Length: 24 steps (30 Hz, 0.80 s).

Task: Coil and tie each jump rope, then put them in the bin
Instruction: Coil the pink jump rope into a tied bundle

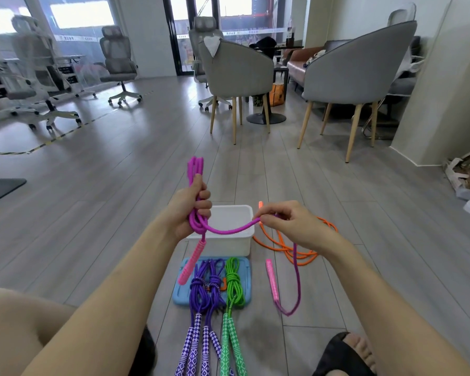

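My left hand (192, 210) grips a folded bundle of the magenta jump rope (228, 229), its loops sticking up above my fist. One pink handle (192, 263) hangs below that hand. My right hand (288, 222) pinches the free strand, which trails down to the second pink handle (272, 280). Both hands are above the white bin (223, 242), which looks empty. Two tied purple ropes (205, 290) and a tied green rope (235, 284) lie on the blue lid (181, 295). A loose orange rope (288, 246) lies right of the bin.
I sit on a grey wood floor, my knee at lower left and a foot in a black sandal (342, 354) at lower right. Grey chairs (236, 74) and a round table base (266, 118) stand further off. Office chairs (120, 66) stand at left.
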Each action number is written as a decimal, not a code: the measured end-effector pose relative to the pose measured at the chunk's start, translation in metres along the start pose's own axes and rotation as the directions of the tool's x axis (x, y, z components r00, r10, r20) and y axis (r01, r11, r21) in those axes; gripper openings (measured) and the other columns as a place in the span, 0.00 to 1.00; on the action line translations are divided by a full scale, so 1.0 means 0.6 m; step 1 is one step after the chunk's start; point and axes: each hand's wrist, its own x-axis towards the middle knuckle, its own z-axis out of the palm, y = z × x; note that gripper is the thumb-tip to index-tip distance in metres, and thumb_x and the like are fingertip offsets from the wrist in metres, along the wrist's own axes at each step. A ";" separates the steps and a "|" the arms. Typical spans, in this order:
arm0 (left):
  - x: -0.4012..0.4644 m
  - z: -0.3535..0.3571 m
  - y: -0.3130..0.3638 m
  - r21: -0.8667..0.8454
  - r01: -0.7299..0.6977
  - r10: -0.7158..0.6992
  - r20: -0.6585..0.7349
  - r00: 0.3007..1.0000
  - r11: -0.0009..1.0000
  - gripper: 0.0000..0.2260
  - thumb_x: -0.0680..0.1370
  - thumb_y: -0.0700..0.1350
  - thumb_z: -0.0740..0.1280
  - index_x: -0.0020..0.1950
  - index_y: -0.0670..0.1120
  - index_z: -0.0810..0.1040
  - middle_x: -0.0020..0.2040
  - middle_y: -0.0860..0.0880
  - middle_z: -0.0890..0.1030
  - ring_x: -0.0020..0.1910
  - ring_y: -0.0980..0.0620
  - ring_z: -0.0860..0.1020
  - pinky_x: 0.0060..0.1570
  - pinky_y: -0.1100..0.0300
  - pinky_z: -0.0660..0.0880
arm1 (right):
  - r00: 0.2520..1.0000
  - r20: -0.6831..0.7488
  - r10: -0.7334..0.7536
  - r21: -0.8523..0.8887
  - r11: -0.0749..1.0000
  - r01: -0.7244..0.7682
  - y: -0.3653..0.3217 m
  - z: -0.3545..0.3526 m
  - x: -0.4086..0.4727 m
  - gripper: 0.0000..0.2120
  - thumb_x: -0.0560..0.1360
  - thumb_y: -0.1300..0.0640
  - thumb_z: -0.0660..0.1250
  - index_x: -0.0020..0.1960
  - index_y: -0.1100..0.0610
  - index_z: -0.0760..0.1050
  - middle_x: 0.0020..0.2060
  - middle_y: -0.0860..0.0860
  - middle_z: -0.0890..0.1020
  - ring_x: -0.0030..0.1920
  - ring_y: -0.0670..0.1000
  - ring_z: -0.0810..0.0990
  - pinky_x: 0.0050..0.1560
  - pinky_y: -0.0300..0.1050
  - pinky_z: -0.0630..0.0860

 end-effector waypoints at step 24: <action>-0.033 0.084 -0.091 0.473 0.054 -0.184 0.232 0.955 0.880 0.12 0.83 0.55 0.61 0.48 0.47 0.68 0.33 0.50 0.70 0.24 0.58 0.64 0.26 0.63 0.73 | 0.987 -0.154 -0.048 -0.326 0.945 -0.005 0.026 0.009 0.008 0.06 0.76 0.49 0.75 0.44 0.47 0.79 0.33 0.44 0.77 0.34 0.43 0.73 0.37 0.44 0.70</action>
